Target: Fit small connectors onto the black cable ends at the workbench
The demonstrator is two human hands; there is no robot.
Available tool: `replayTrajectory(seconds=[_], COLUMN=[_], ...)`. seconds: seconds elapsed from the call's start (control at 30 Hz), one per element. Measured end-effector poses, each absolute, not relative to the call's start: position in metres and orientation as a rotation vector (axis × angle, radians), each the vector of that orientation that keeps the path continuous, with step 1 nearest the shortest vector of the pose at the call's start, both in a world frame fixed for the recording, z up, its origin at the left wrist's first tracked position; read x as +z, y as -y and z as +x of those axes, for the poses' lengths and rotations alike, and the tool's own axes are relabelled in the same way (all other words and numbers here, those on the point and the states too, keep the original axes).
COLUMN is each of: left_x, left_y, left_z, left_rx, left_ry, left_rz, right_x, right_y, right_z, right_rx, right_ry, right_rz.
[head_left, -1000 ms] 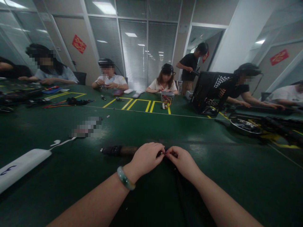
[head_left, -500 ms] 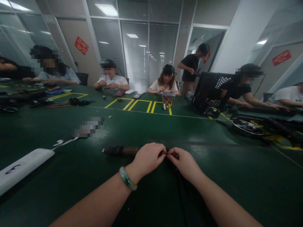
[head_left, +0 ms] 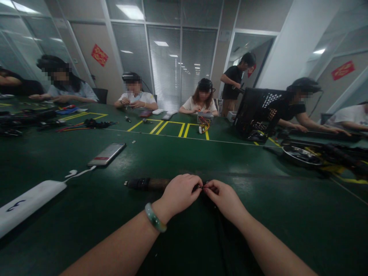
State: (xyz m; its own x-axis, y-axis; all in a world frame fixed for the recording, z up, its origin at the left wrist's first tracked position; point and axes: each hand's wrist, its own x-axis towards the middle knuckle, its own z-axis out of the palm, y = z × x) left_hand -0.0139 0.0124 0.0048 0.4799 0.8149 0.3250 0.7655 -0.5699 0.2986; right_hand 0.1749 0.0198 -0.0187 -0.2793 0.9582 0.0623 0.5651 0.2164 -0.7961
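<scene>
In the head view, my left hand [head_left: 182, 193] rests over the right part of a dark, long cylindrical tool [head_left: 149, 184], which lies on the green table with its metal tip pointing left. Thumb and fingers of that hand are pinched together. My right hand [head_left: 224, 197] meets it from the right, also in a pinch. A tiny dark piece with a shiny spot [head_left: 200, 186] shows between the two sets of fingertips, too small to name. Beneath my right hand a dark cable-like strip [head_left: 220, 230] runs toward me, barely visible against the table.
At left lie a white power strip [head_left: 31, 203] and a phone [head_left: 107, 154] on a white cable. To the right sit a round metal dish [head_left: 301, 155] and a black computer case [head_left: 253, 115]. Several people work along the far side; dark cables [head_left: 31, 119] lie far left.
My hands stay almost in place, both still pinching at the same spot. Across the table, the standing person's arms have shifted slightly.
</scene>
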Motion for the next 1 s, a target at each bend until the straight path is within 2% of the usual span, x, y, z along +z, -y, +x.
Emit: replayTrajectory(seconds=[1.0], left_x=[0.0038], left_y=[-0.0134], left_z=[-0.014], left_rx=[0.66], left_ry=[-1.386], left_rz=[2.598], right_x=[-0.0208], right_y=[-0.0206], right_z=[0.1742], right_rx=[0.921], right_ry=[1.967], right_rz=[-1.394])
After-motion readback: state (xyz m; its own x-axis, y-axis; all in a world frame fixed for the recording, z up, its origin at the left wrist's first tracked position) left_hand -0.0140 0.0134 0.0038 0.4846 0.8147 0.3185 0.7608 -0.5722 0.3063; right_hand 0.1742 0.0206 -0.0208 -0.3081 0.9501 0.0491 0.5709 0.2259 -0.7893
